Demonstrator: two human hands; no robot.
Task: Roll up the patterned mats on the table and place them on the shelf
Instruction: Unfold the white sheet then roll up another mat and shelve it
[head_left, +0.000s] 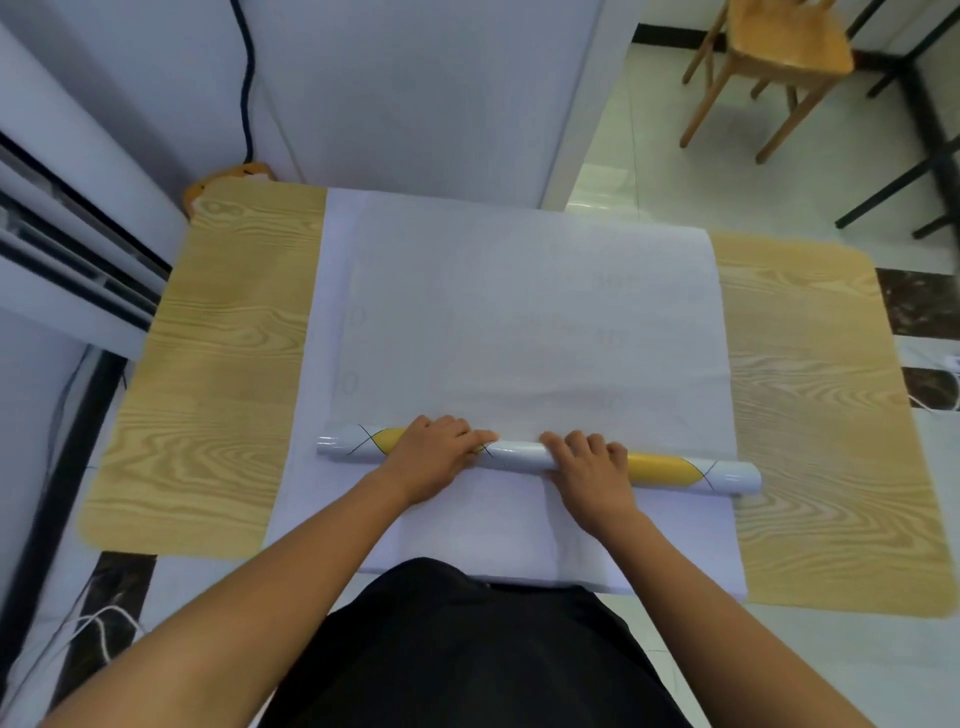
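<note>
- At the far left, a white unit with black trim (67, 249) stands against the table's left end. A black cable (248, 78) hangs down the white wall behind it.
- The wood-grain table (208, 364) runs across the room in front of the person, its bare top showing at both ends.
- The patterned mat (519, 322) lies across the middle of the table with its plain white back up. Its far edge reaches the back of the table.
- Another white sheet (332, 291) lies under it, showing as a strip along the left side and in front of the roll.
- The near end of the mat is wound into a tight roll (660, 466), white with yellow patches and thin dark lines. The roll lies crosswise on the table, close to the person.
- The left hand (439, 452) sits on the roll left of its middle, fingers curled over the top and gripping it.
- The right hand (592, 465) sits just right of the middle, apart from the left, fingers likewise curled over the roll.
- At the upper right, a wooden chair (779, 47) stands on the pale tiled floor, well away from the table, beside a black metal frame (924, 130).
</note>
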